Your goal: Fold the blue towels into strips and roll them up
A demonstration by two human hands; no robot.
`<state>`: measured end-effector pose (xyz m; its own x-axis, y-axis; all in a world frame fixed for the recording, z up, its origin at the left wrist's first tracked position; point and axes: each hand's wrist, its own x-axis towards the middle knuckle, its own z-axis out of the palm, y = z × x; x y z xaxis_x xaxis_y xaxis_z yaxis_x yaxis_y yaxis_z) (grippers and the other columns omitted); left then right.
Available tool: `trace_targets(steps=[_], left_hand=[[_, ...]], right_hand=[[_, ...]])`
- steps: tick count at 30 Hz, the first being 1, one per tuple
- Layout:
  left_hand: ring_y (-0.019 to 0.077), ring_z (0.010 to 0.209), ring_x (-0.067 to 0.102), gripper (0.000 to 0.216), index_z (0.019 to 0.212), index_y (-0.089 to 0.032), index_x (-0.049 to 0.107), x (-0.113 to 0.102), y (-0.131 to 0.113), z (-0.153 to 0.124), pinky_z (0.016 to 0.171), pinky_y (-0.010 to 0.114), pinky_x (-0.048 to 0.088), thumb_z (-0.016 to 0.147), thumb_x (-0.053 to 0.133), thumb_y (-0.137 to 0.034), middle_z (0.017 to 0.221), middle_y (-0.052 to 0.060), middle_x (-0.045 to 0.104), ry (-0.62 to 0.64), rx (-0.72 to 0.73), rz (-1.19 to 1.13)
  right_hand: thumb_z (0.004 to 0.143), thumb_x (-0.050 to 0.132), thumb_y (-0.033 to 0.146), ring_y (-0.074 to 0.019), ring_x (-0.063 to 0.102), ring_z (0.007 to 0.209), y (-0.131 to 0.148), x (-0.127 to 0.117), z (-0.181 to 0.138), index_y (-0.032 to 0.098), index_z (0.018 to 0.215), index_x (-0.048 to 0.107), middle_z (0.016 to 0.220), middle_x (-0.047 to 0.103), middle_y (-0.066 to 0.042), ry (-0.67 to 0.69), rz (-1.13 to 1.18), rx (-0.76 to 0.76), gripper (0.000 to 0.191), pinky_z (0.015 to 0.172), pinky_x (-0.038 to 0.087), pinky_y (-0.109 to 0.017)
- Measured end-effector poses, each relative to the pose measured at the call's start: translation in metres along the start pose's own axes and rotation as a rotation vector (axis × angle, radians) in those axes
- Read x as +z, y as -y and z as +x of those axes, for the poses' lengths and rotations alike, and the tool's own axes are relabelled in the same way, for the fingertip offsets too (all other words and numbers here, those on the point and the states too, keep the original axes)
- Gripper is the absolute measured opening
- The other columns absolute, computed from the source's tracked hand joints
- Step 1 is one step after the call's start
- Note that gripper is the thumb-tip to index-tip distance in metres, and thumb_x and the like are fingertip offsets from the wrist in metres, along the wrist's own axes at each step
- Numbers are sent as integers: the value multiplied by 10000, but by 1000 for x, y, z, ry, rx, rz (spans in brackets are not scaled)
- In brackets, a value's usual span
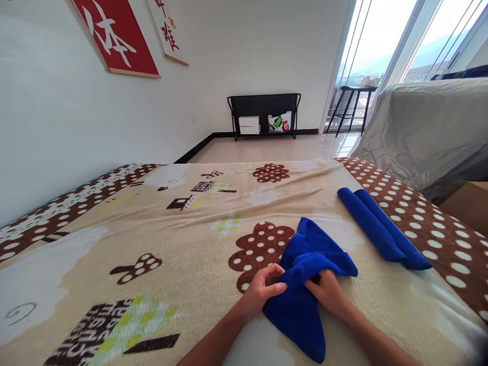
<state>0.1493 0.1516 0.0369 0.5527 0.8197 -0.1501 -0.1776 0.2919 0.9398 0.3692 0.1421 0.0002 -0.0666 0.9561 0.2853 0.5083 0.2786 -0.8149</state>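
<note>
A crumpled blue cloth (305, 284) lies on the patterned blanket (183, 239) in front of me. My left hand (263, 288) pinches its left edge with the fingers closed on the fabric. On the other side, my right hand (328, 292) grips the cloth's right part, fingers tucked under a fold. A second blue cloth (381, 229), rolled into a long bundle, rests apart at the right, near the brown dotted border.
The blanket covers a bed that reaches the white wall at the left. A grey covered piece of furniture (423, 127) stands at the right. Beyond the bed is bare floor, a black low rack (263, 114) and a stool (354, 104) by the window.
</note>
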Motion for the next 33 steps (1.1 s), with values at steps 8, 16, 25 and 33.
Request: trace_targets(steps=[8, 16, 25, 33], left_hand=[[100, 675, 355, 414, 739, -186, 470, 8, -5, -5, 612, 231, 279, 763, 758, -482, 718, -51, 419, 57, 39, 218], [125, 740, 389, 387, 628, -174, 507, 21, -12, -11, 696, 254, 318, 718, 809, -400, 742, -32, 469, 104, 62, 356], [70, 571, 436, 374, 725, -184, 522, -11, -7, 2, 552, 189, 357, 759, 767, -464, 649, -65, 475, -322, 30, -75], [138, 604, 634, 194, 869, -191, 599, -119, -63, -4, 655, 260, 528, 755, 670, -331, 703, -25, 669, -858, 156, -296]], right_hand=[[874, 596, 396, -122, 460, 512, 33, -5, -30, 227, 574, 516, 524, 531, 18, 135, -72, -90, 353, 586, 347, -295], [835, 658, 476, -107, 371, 495, 36, 6, -21, 222, 565, 446, 515, 481, 34, 223, 159, 105, 427, 508, 262, -280], [840, 634, 488, -139, 554, 542, 8, -38, 2, 221, 736, 614, 635, 625, 23, 0, 567, 311, 288, 504, 442, -257], [724, 668, 421, -174, 638, 563, -47, -105, 32, 261, 745, 652, 593, 649, 51, -493, 810, 435, 162, 623, 573, -324]])
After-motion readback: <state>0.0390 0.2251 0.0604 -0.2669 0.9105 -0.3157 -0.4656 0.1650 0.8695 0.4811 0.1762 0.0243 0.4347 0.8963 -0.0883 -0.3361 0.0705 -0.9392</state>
